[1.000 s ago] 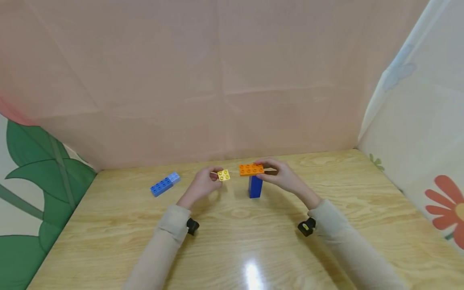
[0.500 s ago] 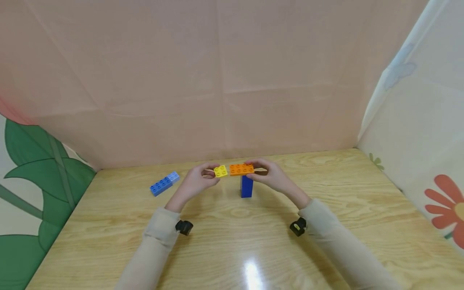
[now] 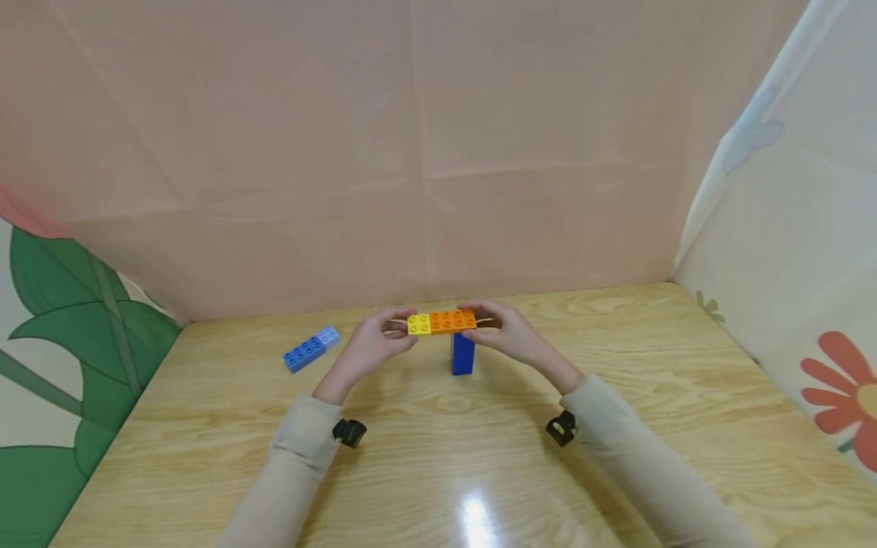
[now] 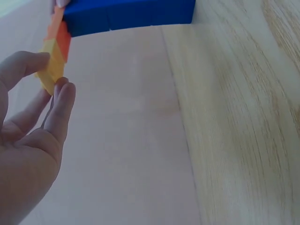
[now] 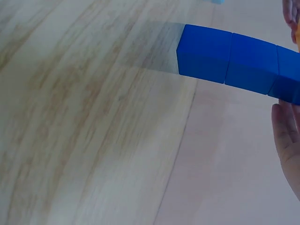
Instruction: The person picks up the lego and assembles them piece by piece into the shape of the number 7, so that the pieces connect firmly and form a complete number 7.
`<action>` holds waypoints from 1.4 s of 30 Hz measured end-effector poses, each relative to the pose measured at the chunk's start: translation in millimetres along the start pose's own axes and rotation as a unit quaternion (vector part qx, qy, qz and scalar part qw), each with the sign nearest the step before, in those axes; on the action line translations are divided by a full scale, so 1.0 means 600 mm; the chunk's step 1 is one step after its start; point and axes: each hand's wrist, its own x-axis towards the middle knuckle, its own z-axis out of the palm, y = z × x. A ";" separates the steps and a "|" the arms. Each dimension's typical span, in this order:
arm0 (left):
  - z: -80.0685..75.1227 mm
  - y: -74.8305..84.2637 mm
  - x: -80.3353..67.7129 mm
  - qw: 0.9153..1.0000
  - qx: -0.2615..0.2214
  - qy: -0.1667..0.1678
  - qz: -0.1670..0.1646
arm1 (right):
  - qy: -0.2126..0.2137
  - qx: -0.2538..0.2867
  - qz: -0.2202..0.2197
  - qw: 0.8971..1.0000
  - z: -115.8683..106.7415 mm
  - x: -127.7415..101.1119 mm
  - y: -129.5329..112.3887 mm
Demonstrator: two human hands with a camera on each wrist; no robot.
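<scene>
My left hand [image 3: 375,342] pinches a yellow two-by-two toy brick [image 3: 419,324] between thumb and fingers. An orange two-by-four toy brick [image 3: 453,321] lies end to end with it, in one line with no gap showing. The orange brick's other end is gripped by my right hand [image 3: 510,335]. Below the orange brick a dark blue column [image 3: 462,355] of stacked bricks hangs down upright. In the right wrist view the column [image 5: 227,58] shows seams between its bricks, and the fingers of my right hand [image 5: 287,136] are partly cut off by the edge.
On the left of the wooden table [image 3: 425,464] lie a blue brick [image 3: 304,355] and a light blue brick [image 3: 329,336], end to end. A pinkish cloth backdrop [image 3: 425,190] rises behind the table's far edge. A printed sheet [image 3: 788,251] stands along the right side.
The orange brick and blue column have moved left with my right hand. The yellow brick has straightened and now lines up against the orange brick's left end, where there was a gap.
</scene>
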 end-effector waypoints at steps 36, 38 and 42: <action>0.007 -0.009 -0.001 1.000 -0.017 0.005 0.017 | -0.054 -0.115 -0.027 0.991 0.036 0.046 -0.068; 0.006 -0.009 -0.001 1.000 -0.017 0.003 0.018 | -0.056 -0.118 -0.022 0.991 0.037 0.048 -0.070; 0.003 -0.008 -0.003 1.000 -0.017 0.000 0.020 | -0.057 -0.117 -0.015 0.991 0.039 0.050 -0.071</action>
